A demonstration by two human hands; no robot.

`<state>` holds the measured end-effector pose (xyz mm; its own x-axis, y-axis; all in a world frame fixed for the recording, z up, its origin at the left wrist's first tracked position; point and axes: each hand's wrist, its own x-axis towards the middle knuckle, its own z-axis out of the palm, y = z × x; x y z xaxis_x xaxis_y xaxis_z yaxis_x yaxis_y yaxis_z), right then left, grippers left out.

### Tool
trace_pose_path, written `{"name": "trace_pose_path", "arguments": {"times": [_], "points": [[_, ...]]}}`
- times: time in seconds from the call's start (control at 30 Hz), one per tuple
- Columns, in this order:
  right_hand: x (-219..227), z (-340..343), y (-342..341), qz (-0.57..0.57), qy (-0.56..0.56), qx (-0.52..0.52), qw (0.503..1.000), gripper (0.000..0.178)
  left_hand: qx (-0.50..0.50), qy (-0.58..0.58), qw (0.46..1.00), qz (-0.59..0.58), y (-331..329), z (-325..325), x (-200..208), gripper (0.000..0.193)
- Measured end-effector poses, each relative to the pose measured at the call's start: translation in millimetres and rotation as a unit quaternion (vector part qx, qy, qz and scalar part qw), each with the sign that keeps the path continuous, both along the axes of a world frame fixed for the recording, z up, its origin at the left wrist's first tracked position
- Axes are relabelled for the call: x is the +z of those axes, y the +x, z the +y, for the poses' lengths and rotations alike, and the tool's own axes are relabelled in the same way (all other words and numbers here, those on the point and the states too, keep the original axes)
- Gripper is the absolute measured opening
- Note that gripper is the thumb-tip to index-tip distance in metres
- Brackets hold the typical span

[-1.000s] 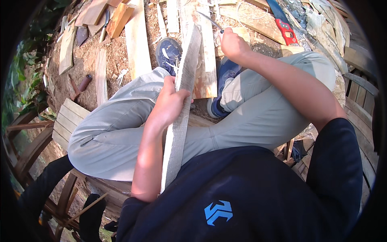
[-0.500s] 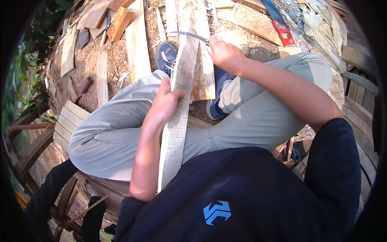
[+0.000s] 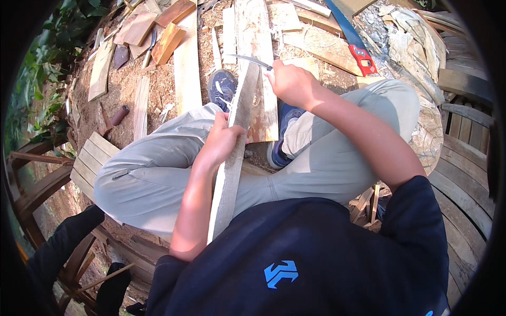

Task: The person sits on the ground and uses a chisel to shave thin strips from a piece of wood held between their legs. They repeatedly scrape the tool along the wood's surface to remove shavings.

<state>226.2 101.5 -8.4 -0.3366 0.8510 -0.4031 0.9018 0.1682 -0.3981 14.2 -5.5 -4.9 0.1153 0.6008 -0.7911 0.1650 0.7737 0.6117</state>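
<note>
A long, narrow wooden plank (image 3: 227, 181) with a rough pale face leans from my lap out toward my feet. Partway along it, my left hand (image 3: 220, 141) is wrapped round the plank, thumb lying across its face. My right hand (image 3: 296, 87) is closed on the handle of a knife (image 3: 252, 60) with a thin, curved blade. That blade crosses the plank's far end, pointing left; whether it touches the wood I cannot tell. Curled shavings hang at the plank's left edge. Below the plank's far end lies a wider board (image 3: 265, 118), between my shoes.
A handsaw (image 3: 361, 59) with a red handle lies at the far right. Offcuts (image 3: 168, 43), another knife (image 3: 152, 40) and a long board (image 3: 188, 79) lie among shavings at the far left. Slatted wood (image 3: 464, 187) curves along the right; another person's dark-clothed leg (image 3: 63, 239) shows at lower left.
The whole view has shifted slightly, with the ground things lower in the picture. The plank has tipped, so its face looks narrower. Both hands keep their holds.
</note>
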Motion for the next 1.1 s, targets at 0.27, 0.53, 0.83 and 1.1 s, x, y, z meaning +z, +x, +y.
{"name": "trace_pose_path", "arguments": {"times": [0.27,0.53,0.83,1.1], "points": [[32.1,-5.1,21.2,-0.121,0.022,0.184,0.975,0.032,-0.018,-0.047,0.998,-0.03,12.2,-2.8,9.4,0.059],[-34.6,87.4,60.7,-0.227,0.082,0.147,0.959,0.036,-0.009,0.014,0.999,-0.041,23.2,-11.2,-5.1,0.062],[66.2,31.6,30.2,-0.115,-0.046,0.219,0.968,0.038,0.009,-0.051,0.995,-0.085,17.7,-5.3,1.1,0.068],[4.4,42.0,39.3,-0.224,0.071,0.161,0.959,0.034,0.017,-0.002,0.997,-0.08,25.3,-7.2,-14.2,0.064]]}}
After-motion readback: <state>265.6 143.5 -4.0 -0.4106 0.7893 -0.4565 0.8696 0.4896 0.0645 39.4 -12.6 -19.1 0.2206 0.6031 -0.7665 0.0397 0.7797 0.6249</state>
